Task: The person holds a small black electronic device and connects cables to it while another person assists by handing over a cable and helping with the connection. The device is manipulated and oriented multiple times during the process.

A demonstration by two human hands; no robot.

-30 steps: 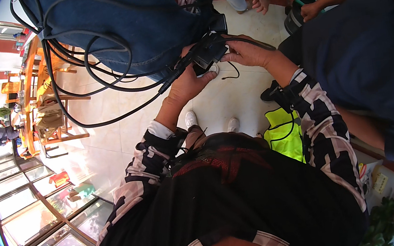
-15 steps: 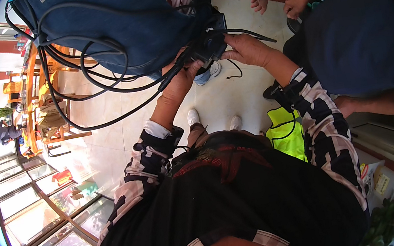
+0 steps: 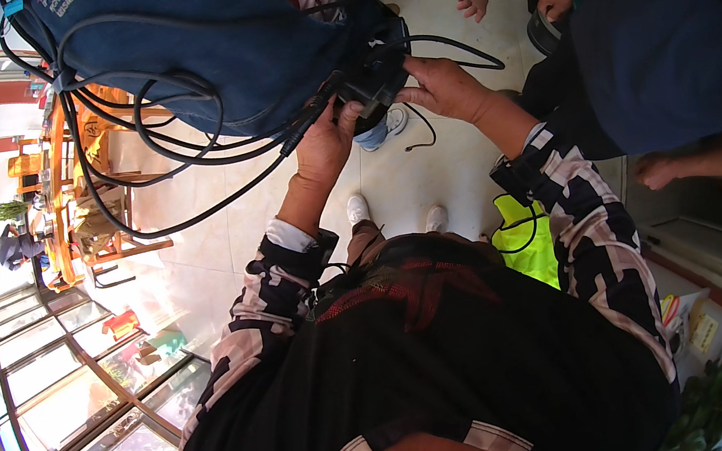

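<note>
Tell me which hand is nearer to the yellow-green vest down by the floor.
Right. The right hand is up on the black device, its forearm passing above the yellow-green vest; the left hand holds the device farther left.

The blue bag (image 3: 201, 46) runs off the top edge, and the black device (image 3: 370, 87) hides both hands' fingers.

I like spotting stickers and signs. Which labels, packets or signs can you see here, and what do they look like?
Light blue tag: top left, on the blue bag's edge, small and square.
White print: beside the tag, on the bag.
Yellow packet: lower right, small and rectangular.
</note>
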